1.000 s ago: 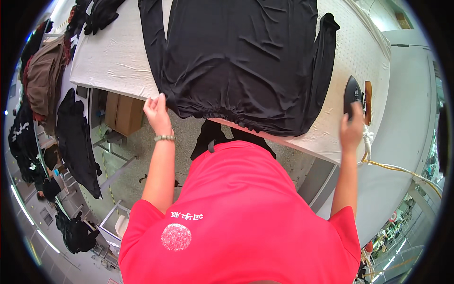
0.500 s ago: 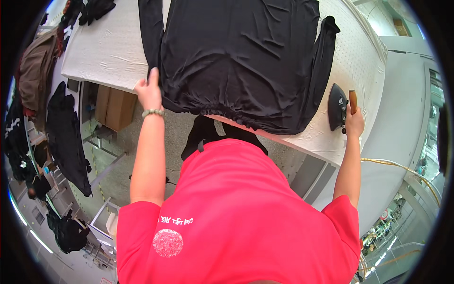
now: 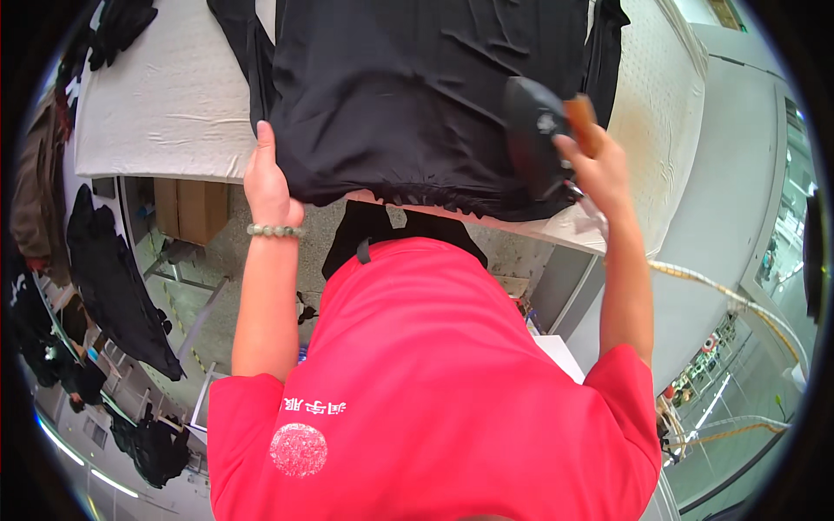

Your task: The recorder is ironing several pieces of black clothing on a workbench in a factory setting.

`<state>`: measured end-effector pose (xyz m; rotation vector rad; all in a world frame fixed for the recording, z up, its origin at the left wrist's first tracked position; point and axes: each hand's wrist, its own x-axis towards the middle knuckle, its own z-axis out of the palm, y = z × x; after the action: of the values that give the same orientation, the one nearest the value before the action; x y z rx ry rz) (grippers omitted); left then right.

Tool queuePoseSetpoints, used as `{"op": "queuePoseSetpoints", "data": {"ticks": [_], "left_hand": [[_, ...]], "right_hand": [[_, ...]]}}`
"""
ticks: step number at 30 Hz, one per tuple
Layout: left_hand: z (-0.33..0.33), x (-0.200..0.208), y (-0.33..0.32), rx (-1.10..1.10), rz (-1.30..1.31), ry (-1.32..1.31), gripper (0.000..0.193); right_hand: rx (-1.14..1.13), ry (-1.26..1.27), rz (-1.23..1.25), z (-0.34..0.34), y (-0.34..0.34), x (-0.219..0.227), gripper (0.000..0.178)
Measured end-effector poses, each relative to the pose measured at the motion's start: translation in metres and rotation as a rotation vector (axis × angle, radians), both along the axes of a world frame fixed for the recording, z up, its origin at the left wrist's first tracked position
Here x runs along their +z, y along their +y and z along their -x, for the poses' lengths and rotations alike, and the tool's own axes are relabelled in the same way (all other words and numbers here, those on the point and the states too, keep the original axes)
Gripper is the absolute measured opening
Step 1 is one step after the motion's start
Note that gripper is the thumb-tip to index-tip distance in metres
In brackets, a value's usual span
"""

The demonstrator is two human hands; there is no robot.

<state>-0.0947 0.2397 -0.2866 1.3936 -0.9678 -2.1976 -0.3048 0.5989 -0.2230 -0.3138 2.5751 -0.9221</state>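
A black long-sleeved garment (image 3: pixel 382 104) with a gathered hem lies spread on the white padded ironing table (image 3: pixel 165 130). My left hand (image 3: pixel 271 184) is at its lower left corner, closed on the edge, with part of the fingers hidden by the cloth. In my right hand (image 3: pixel 602 169) is a black iron (image 3: pixel 532 130), held by its brown wooden handle. Slightly blurred, the iron is over the lower right part of the garment; whether it presses on the cloth I cannot tell. Small creases run across the garment's upper right.
Black clothing (image 3: pixel 117 278) hangs at the left, beside a brown garment (image 3: pixel 39 182). Under the table stands a cardboard box (image 3: pixel 193 211). A pale hose (image 3: pixel 721 282) loops at the right, near a grey panel (image 3: pixel 730 174). More black cloth (image 3: pixel 122 28) lies on the table's far left corner.
My right hand has swung the iron leftward from the bare table cover to over the garment. My left hand stays at the garment's left corner, turned slightly. The view has shifted a little.
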Motion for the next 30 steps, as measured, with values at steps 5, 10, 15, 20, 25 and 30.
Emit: {"op": "queuePoseSetpoints", "data": {"ticks": [5,10,15,20,25,30], "left_hand": [[-0.002,0.027,-0.01,-0.262,-0.096,0.074,0.041],[-0.009,0.037,-0.006,-0.134,-0.09,0.235,0.044],[-0.011,0.051,-0.005,0.003,-0.061,0.36,0.045],[-0.015,0.071,-0.007,0.001,-0.083,0.391,0.044],[-0.022,0.081,-0.006,-0.002,-0.087,0.404,0.043],[-0.026,0.082,-0.007,0.009,-0.177,0.451,0.042]], "right_hand": [[0.272,-0.029,-0.311,-0.043,-0.095,-0.012,0.052],[0.172,-0.124,-0.05,-0.047,-0.13,0.004,0.047],[-0.253,-0.544,0.077,-0.008,-0.146,0.015,0.047],[-0.231,-0.463,0.001,0.053,-0.191,-0.005,0.059],[-0.25,-0.335,0.056,0.104,-0.229,-0.021,0.063],[-0.213,-0.274,-0.01,0.114,-0.241,-0.02,0.064]]}}
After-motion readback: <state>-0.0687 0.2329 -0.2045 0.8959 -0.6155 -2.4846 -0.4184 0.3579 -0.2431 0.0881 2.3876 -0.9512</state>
